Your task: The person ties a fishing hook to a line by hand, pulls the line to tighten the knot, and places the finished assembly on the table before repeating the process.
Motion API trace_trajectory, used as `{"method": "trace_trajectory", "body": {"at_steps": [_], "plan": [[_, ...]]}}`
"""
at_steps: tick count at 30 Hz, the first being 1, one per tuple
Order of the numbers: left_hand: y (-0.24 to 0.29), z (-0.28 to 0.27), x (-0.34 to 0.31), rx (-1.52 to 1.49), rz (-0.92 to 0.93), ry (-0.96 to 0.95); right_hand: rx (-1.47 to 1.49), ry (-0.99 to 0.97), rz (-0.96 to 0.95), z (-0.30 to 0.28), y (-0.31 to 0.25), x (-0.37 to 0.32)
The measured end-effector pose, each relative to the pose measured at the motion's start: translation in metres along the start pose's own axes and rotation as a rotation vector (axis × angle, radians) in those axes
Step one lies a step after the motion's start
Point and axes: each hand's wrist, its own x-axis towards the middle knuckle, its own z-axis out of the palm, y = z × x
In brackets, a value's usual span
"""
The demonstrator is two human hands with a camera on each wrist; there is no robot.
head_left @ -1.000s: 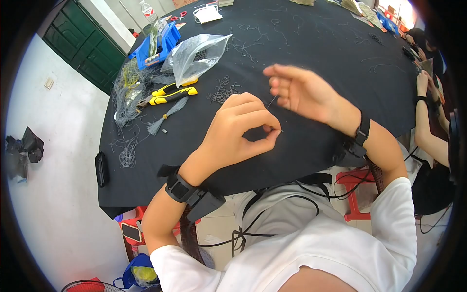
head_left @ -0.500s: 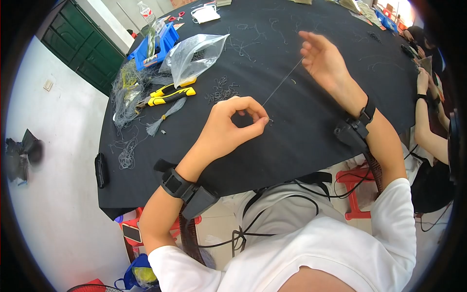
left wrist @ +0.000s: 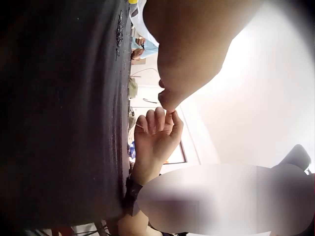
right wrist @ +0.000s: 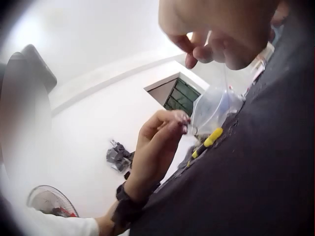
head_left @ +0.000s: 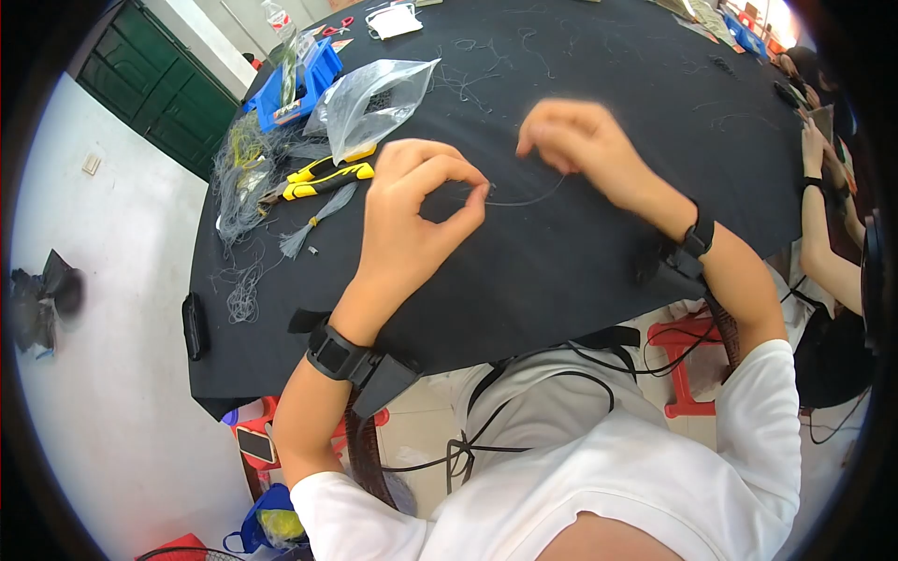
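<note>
Thin line [head_left: 520, 204] — bowed, running left to right.

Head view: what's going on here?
A person seated at a table with a black cloth is working a thin grey line with both bare hands. The left hand pinches it between thumb and index finger; the right hand holds it farther along, fingers curled. The line bows slightly between them. Whatever else is at the left fingertips is too small to identify. Yellow-and-black pliers and a clear plastic bag lie on the cloth.
</note>
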Motion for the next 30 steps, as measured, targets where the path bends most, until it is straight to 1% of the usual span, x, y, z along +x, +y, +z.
{"method": "trace_trajectory", "body": {"at_steps": [1, 2, 3, 4, 5, 7, 10, 14, 20, 23, 26, 30], "plan": [[0.001, -0.002, 0.001, 0.028, 0.036, 0.039, -0.112, -0.052, -0.106, 0.008, 0.006, -0.003], [0.001, -0.003, 0.003, 0.056, 0.072, 0.077, -0.158, -0.110, -0.136, 0.013, 0.008, -0.006], [0.002, -0.004, 0.004, 0.083, 0.108, 0.115, -0.166, -0.133, -0.107, 0.017, 0.006, -0.011], [0.005, -0.005, 0.004, 0.099, 0.112, 0.111, -0.153, -0.141, -0.088, 0.021, 0.005, -0.013], [0.005, -0.006, 0.004, 0.107, 0.144, 0.103, -0.139, -0.148, -0.069, 0.024, 0.004, -0.015], [0.005, -0.007, 0.004, 0.125, 0.209, 0.088, -0.150, -0.117, -0.107, 0.025, 0.001, -0.017], [0.004, -0.005, 0.004, 0.104, 0.250, 0.066, -0.199, -0.074, -0.149, 0.022, -0.001, -0.017], [0.004, -0.006, 0.005, 0.111, 0.280, 0.088, -0.211, -0.049, -0.143, 0.023, 0.000, -0.018], [0.003, -0.006, 0.004, 0.139, 0.314, 0.126, -0.229, -0.056, -0.085, 0.026, -0.003, -0.019], [0.004, -0.006, 0.004, 0.136, 0.329, 0.139, -0.236, -0.029, -0.114, 0.026, -0.002, -0.018], [0.004, -0.006, 0.005, 0.134, 0.338, 0.143, -0.222, -0.047, -0.085, 0.025, -0.001, -0.019], [0.004, -0.005, 0.005, 0.133, 0.343, 0.131, -0.232, -0.041, -0.096, 0.025, -0.001, -0.019]]}}
